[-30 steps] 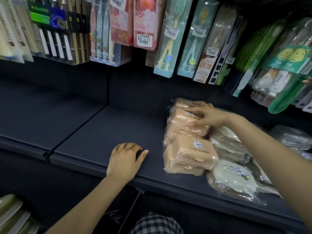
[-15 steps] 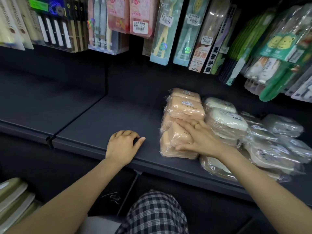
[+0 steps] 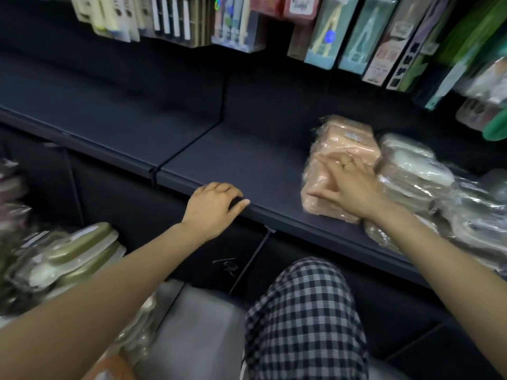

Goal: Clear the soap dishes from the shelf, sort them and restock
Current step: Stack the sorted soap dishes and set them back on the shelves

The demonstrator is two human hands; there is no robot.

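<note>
Nearby, white soap dishes (image 3: 417, 171) – toothbrush packs (image 3: 323, 31) overhead

Motion blur; no text legible on hanging packages (image 3: 323, 31).

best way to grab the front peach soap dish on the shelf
Probably by its two long sides, coming down from above. The front peach soap dish lies flat in slippery wrap, white dishes crowd its far side, and the right hand already rests flat on top.
</note>
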